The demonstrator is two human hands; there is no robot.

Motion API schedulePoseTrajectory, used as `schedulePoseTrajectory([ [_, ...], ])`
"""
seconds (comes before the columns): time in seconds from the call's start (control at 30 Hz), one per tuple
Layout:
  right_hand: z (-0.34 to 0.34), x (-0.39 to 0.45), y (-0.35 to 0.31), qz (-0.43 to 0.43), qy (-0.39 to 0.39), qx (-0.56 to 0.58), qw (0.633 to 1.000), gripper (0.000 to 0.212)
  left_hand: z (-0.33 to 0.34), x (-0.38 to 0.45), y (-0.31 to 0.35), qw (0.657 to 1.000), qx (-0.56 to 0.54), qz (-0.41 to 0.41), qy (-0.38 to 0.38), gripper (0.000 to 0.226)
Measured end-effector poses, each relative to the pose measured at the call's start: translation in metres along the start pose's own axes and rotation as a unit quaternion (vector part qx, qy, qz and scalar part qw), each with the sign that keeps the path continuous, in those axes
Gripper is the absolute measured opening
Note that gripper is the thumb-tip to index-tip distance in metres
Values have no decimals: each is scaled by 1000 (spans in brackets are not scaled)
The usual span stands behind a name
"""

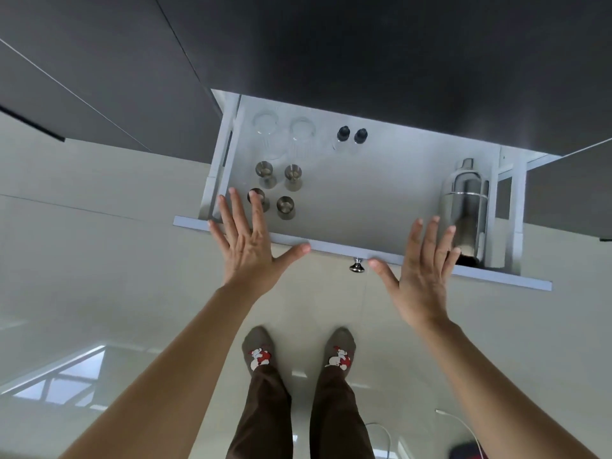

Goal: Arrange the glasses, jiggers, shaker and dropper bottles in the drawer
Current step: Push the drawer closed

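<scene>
The grey drawer (381, 193) stands pulled out below a dark counter. Two clear glasses (265, 125) (302, 130) stand at its back left, with two black-capped dropper bottles (342, 135) (360, 137) beside them. Several steel jiggers (293, 175) stand in two rows at the front left. A steel shaker (465, 207) stands upright at the right end. My left hand (246, 241) hovers spread over the front left edge, a fingertip overlapping one jigger. My right hand (422, 263) is spread over the front edge, just left of the shaker. Both hands hold nothing.
A chrome knob (357, 265) sticks out of the drawer front (331, 245) between my hands. My socked feet (298, 352) stand on a glossy pale floor. A white cable (457, 419) and a dark object lie at the lower right. Dark cabinet fronts flank the drawer.
</scene>
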State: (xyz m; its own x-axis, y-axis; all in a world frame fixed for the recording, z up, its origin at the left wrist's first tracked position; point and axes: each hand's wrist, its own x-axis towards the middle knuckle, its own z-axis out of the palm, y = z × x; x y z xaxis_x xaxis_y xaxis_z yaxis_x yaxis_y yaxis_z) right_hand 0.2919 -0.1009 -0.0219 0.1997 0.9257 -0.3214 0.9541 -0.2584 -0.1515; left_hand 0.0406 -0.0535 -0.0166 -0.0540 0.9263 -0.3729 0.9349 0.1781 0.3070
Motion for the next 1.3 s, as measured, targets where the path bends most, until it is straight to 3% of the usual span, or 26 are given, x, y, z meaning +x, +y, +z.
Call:
schedulePoseTrajectory([
  [0.23, -5, 33, -17, 93, 64, 108, 988, 116, -7, 40, 23, 999, -20, -13, 22, 122],
  [0.47, -14, 74, -34, 219, 105, 243, 939, 132, -7, 71, 57, 985, -118, -113, 58, 126],
  [0.77, -36, 132, -50, 298, 115, 322, 891, 139, -26, 123, 89, 955, -185, -219, 73, 136],
  [0.93, -50, 161, -54, 312, 97, 319, 890, 134, -36, 146, 102, 949, -196, -239, 56, 132],
  [1.3, -54, 177, -40, 271, 77, 374, 884, 121, -50, 156, 87, 959, -222, -175, 8, 138],
])
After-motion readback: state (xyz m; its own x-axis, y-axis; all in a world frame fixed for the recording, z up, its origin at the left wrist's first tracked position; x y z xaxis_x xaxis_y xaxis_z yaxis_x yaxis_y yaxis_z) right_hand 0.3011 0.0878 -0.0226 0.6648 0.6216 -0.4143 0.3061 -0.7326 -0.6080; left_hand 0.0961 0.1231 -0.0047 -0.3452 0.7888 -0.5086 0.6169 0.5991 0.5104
